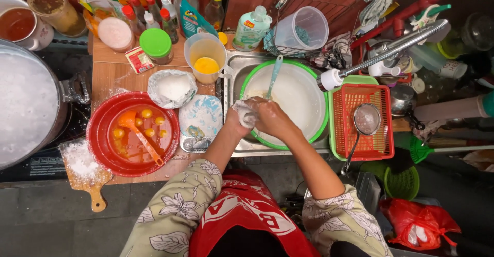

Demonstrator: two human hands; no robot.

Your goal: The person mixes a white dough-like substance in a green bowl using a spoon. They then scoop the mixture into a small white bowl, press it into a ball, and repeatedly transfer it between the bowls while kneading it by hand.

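At the far left, a large steel pot (23, 108) full of white foam is standing on the stove, and a cup of brown liquid (18, 25) is sitting behind it. On the wooden table (110, 72), a small cutting board (82, 169) covered with flour is lying at the front edge. Just beside it, a red bowl (98, 133) is holding several egg yolks and an orange spoon (139, 133). Behind the bowl, a bag of white flour (172, 88) is standing open, and a blue and white packet (201, 118) is lying on a metal tray. A plastic jug with yellow liquid (206, 56) is standing near many bottles and a green-lidded jar (156, 45).

In the sink, a green-rimmed white basin (303, 97) is holding pale dough, and a light blue spatula (272, 77) is leaning in it. Both hands are working over the near left rim of this basin. The left hand (242, 114), coated with dough, is being wrapped by the right hand (270, 117), whose grip is closing around the left fingers. The left grip is hidden under it, so I cannot tell its state.

To the right, a red basket (342, 133) is holding a metal strainer (366, 120), and a faucet (381, 54) is reaching over it. A red plastic bag (419, 223) is lying on the floor.
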